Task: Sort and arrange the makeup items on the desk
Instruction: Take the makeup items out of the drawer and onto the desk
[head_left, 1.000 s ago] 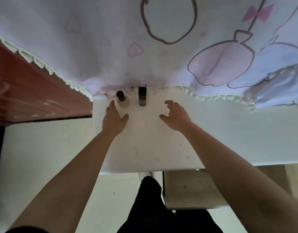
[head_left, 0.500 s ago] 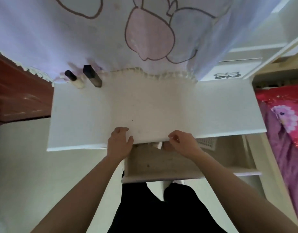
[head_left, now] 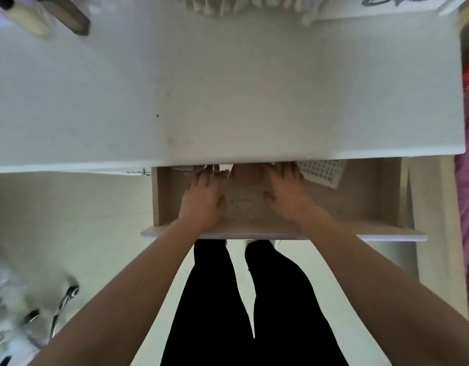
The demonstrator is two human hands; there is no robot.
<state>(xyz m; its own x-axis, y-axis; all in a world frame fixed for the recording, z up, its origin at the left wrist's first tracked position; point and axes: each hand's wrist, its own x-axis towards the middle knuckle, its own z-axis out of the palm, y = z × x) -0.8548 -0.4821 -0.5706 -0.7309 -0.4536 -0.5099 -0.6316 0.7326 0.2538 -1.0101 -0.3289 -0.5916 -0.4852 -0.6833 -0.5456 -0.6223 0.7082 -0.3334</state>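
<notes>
Left hand (head_left: 201,199), right hand (head_left: 289,196) moved into one drawer (head_left: 360,202), both flat, empty, two makeup items (head_left: 30,18) (head_left: 69,14) on desk (head_left: 228,88)

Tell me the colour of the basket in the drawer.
Basket: white, with a grid of holes; head view.

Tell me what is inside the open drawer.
Both hands reach in: left hand, right hand. Between them lies a tan rounded object beside pale wrappers; a white perforated basket sits at the right. The rear of the drawer is hidden under the desktop.
</notes>
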